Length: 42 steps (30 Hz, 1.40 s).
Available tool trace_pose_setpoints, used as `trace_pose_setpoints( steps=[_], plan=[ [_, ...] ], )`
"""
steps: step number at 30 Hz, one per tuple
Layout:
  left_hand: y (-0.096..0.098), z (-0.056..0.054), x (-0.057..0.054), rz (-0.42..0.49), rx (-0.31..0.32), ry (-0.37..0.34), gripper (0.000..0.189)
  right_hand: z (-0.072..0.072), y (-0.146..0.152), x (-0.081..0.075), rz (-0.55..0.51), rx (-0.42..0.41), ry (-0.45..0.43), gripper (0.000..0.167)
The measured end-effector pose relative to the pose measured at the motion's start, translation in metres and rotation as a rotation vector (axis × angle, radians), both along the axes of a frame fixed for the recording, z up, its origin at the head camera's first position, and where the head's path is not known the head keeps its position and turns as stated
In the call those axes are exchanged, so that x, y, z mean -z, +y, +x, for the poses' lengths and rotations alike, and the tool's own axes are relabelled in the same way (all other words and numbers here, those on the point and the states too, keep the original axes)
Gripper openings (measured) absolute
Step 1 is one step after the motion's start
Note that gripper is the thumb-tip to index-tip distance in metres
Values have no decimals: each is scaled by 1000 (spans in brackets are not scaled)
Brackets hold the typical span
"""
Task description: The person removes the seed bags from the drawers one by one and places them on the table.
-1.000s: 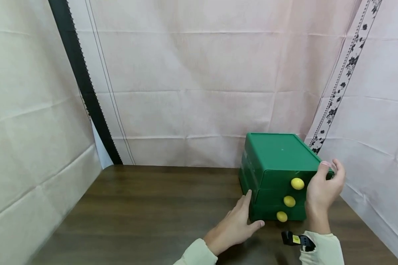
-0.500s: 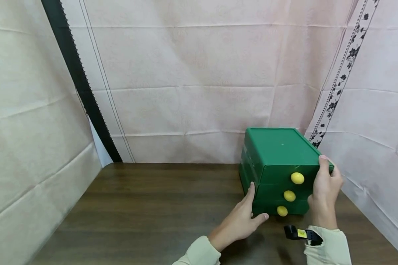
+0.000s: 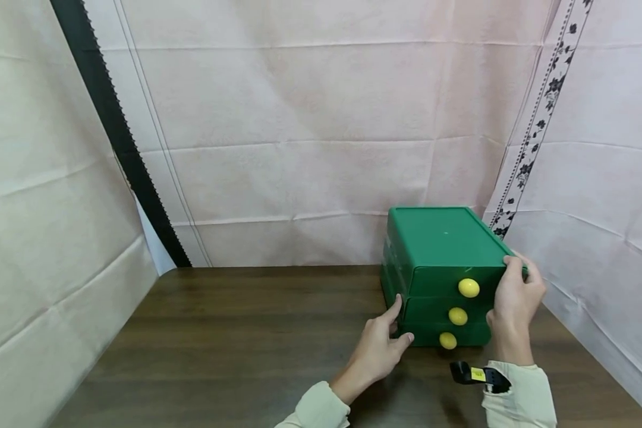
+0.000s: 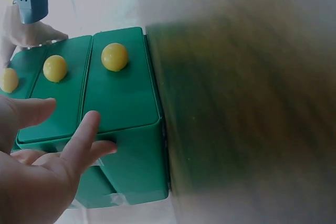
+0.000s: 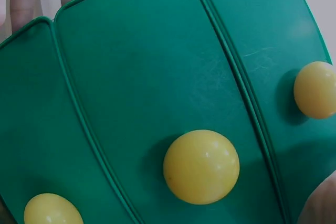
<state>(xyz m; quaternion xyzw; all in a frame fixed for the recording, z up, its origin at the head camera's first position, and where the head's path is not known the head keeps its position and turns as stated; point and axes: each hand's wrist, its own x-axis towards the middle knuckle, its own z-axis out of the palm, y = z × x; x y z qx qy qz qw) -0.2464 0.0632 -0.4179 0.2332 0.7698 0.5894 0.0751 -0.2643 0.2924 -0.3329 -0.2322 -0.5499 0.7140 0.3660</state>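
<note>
Right hand settled onto green box; left hand opposite.

Two hands, one green cabinet, three drawers, three yellow knobs

At the lower right of the frame, a green drawer box with three yellow knobs stood on a dark wooden table. A person's left hand touched its left side, while the right hand, a black device at the wrist, gripped its upper right front corner. Creased pale cloth filled the top of the frame, with a black band at upper left and a floral strip at upper right.
</note>
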Motion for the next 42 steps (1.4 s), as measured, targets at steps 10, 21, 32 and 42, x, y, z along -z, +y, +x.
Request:
trace_pose_setpoints(
  steps=[10,21,32,42],
  plan=[
    [-6,5,-8,-52,-60,3,69,5,2,-3,17,-53,-17,32],
    [-9,32,-40,-138,-111,-12,58,18,11,-14,150,-236,-205,31],
    [-47,32,-79,-107,-12,-36,45,29,16,-22,461,-479,-301,30],
    [-85,31,-108,-158,-40,-60,71,28,4,-31,539,-766,-262,31]
  ],
)
